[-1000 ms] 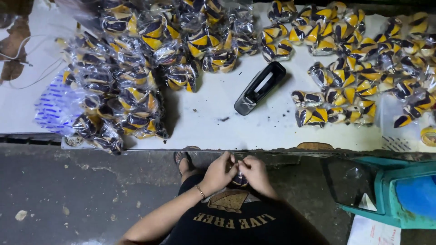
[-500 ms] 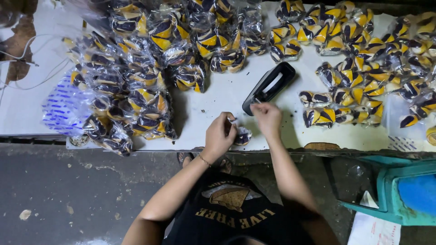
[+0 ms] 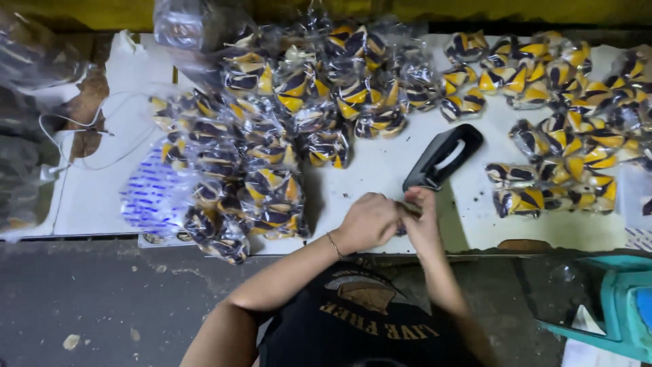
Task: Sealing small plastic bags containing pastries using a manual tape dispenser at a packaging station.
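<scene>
A small clear packet (image 3: 405, 211) is pinched between both hands at the near table edge (image 3: 475, 246); left hand (image 3: 367, 221) curled over it, right hand (image 3: 422, 221) closed on its top, so most of the pkt is hidden. Judged light, soft, crinkly and slippery film w/ loose contents; best held at the gathered neck, not the belly. Just beyond the grip a black stapler (image 3: 443, 156) lies, apart from the fingers. Heaps of yellow-and-dark packets (image 3: 272, 170) are piled left and far right of the grip. Bare white tabletop is left only right around the grip and stapler; drop-off directly below the wrists.
</scene>
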